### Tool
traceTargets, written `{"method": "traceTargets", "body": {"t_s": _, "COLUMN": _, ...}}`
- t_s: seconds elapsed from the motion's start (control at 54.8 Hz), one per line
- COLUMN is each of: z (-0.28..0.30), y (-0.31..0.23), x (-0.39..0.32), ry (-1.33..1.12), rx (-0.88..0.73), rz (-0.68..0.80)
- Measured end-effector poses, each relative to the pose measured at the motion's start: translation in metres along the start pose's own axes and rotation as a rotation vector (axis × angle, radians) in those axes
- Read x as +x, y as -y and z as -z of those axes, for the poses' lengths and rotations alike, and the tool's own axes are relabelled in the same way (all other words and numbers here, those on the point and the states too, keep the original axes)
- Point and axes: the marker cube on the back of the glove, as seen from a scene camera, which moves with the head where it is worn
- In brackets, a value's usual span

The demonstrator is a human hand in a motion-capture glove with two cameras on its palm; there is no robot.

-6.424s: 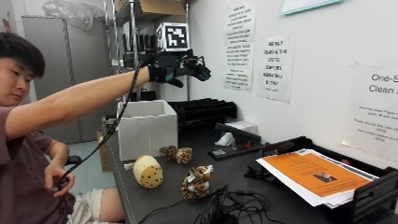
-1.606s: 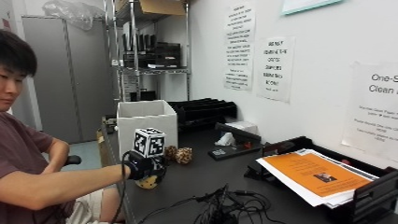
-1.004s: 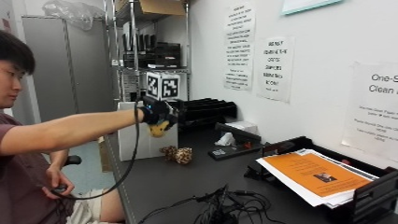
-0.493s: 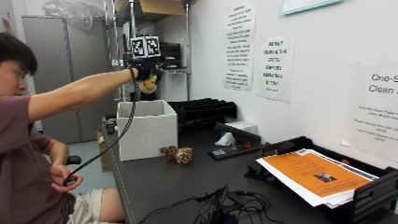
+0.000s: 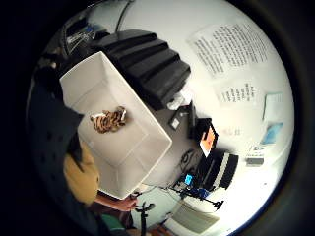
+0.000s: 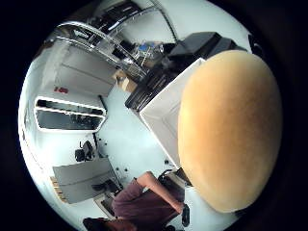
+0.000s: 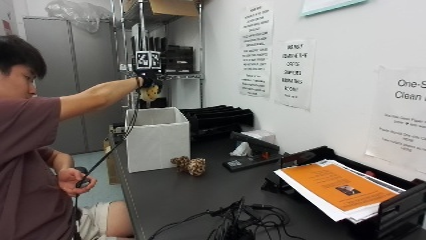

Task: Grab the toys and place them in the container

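My gloved right hand is raised high over the white container and grips a tan, egg-shaped toy. That toy fills much of the thumb side palm view, next to the container's rim; it also shows beside the glove in the little finger side view. One spotted brown toy lies on the floor of the container. Another spotted brown toy sits on the dark table just in front of the container.
Black stacked trays stand behind the container by the wall. A paper tray with an orange sheet sits at the right. Tangled cables lie at the table's front. A metal shelf rack rises behind the hand.
The hand took the tan toy off the table and raised it high above the container. Earlier, one spotted toy left the table and now lies in the container.
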Motion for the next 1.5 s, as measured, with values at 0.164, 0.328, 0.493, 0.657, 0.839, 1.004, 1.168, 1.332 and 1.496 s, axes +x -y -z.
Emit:
{"method": "traceTargets", "body": {"t_s": 0.164, "z": -0.023, "y": -0.001, "x": 0.001, "ry": 0.114, "rx": -0.294, "rz": -0.032}}
{"method": "traceTargets", "body": {"t_s": 0.328, "z": -0.010, "y": -0.019, "x": 0.031, "ry": 0.092, "rx": -0.288, "rz": -0.059}}
{"method": "traceTargets", "body": {"t_s": 0.493, "z": 0.009, "y": -0.046, "x": 0.072, "ry": 0.101, "rx": -0.210, "rz": -0.122}}
{"method": "traceTargets", "body": {"t_s": 0.657, "z": 0.024, "y": -0.077, "x": 0.125, "ry": -0.037, "rx": -0.311, "rz": -0.243}}
{"method": "traceTargets", "body": {"t_s": 0.839, "z": 0.022, "y": -0.131, "x": 0.199, "ry": -0.051, "rx": -0.307, "rz": -0.347}}
{"method": "traceTargets", "body": {"t_s": 1.004, "z": -0.028, "y": -0.163, "x": 0.249, "ry": -0.074, "rx": -0.364, "rz": -0.365}}
{"method": "traceTargets", "body": {"t_s": 1.168, "z": -0.138, "y": -0.156, "x": 0.274, "ry": -0.035, "rx": -0.405, "rz": -0.346}}
{"method": "traceTargets", "body": {"t_s": 1.332, "z": -0.241, "y": -0.149, "x": 0.274, "ry": 0.071, "rx": -0.476, "rz": -0.288}}
{"method": "traceTargets", "body": {"t_s": 1.496, "z": -0.318, "y": -0.167, "x": 0.284, "ry": 0.036, "rx": -0.270, "rz": -0.267}}
